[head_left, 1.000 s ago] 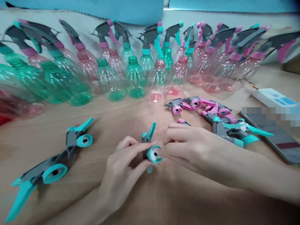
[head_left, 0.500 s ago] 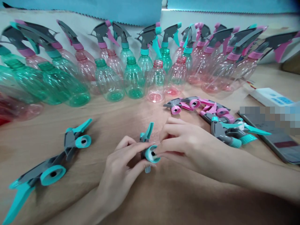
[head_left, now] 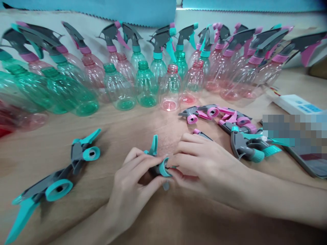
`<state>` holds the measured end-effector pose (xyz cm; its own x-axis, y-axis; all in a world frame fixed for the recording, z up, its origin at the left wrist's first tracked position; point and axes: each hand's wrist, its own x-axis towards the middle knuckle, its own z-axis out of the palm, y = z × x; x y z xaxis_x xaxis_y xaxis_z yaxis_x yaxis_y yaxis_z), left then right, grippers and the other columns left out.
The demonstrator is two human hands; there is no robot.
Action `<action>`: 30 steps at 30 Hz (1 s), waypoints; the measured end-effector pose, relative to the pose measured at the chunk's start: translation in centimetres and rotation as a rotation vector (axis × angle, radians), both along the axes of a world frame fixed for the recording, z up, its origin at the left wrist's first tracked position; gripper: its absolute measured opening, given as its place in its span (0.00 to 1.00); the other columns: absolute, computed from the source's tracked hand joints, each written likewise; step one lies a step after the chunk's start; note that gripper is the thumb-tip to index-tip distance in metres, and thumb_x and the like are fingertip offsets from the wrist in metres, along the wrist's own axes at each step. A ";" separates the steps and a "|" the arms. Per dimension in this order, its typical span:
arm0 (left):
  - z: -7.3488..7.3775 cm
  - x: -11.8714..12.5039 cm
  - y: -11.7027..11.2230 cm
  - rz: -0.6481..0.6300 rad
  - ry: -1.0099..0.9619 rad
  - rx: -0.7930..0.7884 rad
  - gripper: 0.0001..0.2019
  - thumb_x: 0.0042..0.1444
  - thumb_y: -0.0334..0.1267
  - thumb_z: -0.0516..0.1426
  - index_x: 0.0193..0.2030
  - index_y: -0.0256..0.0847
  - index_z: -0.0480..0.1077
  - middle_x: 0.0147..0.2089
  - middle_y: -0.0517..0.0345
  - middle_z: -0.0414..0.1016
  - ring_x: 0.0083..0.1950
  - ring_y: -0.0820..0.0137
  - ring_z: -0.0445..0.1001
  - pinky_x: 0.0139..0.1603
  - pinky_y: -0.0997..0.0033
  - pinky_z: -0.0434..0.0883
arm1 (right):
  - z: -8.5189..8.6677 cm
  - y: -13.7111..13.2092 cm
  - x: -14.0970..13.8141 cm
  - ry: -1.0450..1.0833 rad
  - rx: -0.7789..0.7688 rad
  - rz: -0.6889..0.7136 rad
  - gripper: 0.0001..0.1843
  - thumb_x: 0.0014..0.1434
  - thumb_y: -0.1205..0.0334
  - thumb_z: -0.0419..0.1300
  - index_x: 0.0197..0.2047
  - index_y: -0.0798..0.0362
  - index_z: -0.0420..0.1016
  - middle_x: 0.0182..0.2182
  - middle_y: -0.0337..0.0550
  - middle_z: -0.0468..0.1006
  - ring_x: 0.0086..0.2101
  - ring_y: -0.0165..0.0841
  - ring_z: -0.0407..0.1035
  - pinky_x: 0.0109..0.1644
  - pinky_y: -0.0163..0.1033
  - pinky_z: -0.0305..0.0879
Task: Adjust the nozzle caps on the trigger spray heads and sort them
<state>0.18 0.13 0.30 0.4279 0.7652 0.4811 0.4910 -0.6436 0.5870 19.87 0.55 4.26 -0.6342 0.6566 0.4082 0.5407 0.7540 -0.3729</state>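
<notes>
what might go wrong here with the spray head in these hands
The left hand and right hand grip the spray head only by fingertips, so it may slip and drop. The right forearm lies close to the loose heads and could scatter them. A reach forward might topple the open bottles.

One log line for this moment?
left hand: holds sprayer head | right hand: pinches teal collar | nearby: loose heads, bottles

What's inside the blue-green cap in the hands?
Nothing inside shows. The cap faces sideways, and fingers of the right hand cover its opening. The left hand grips the spray head.
</notes>
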 end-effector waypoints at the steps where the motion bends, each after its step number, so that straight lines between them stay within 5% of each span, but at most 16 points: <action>1: -0.1 0.0 0.0 -0.002 0.002 -0.002 0.10 0.56 0.35 0.61 0.45 0.43 0.72 0.32 0.59 0.75 0.35 0.67 0.66 0.33 0.69 0.68 | 0.1 0.1 0.1 -0.015 -0.015 0.006 0.08 0.58 0.70 0.58 0.32 0.60 0.79 0.26 0.43 0.74 0.31 0.32 0.61 0.35 0.38 0.57; 19: -0.1 -0.3 -0.1 0.014 -0.004 -0.148 0.14 0.57 0.33 0.60 0.50 0.47 0.71 0.37 0.59 0.75 0.39 0.67 0.67 0.36 0.68 0.68 | -0.2 0.6 0.7 -0.031 -0.120 -0.021 0.08 0.60 0.65 0.58 0.37 0.53 0.79 0.32 0.43 0.73 0.34 0.32 0.65 0.39 0.39 0.57; 30: 1.1 -2.9 -2.7 -0.019 0.198 0.085 0.17 0.59 0.32 0.56 0.55 0.44 0.66 0.44 0.56 0.75 0.43 0.65 0.66 0.42 0.66 0.69 | 0.9 -1.9 -0.4 -0.101 -0.116 0.027 0.07 0.62 0.64 0.56 0.38 0.53 0.75 0.36 0.42 0.75 0.37 0.34 0.69 0.40 0.40 0.61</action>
<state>-2.73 -2.58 1.44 0.5348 0.7162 0.4484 0.5786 -0.6971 0.4234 19.42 -1.32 5.20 -0.6859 0.6780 0.2642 0.5602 0.7237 -0.4030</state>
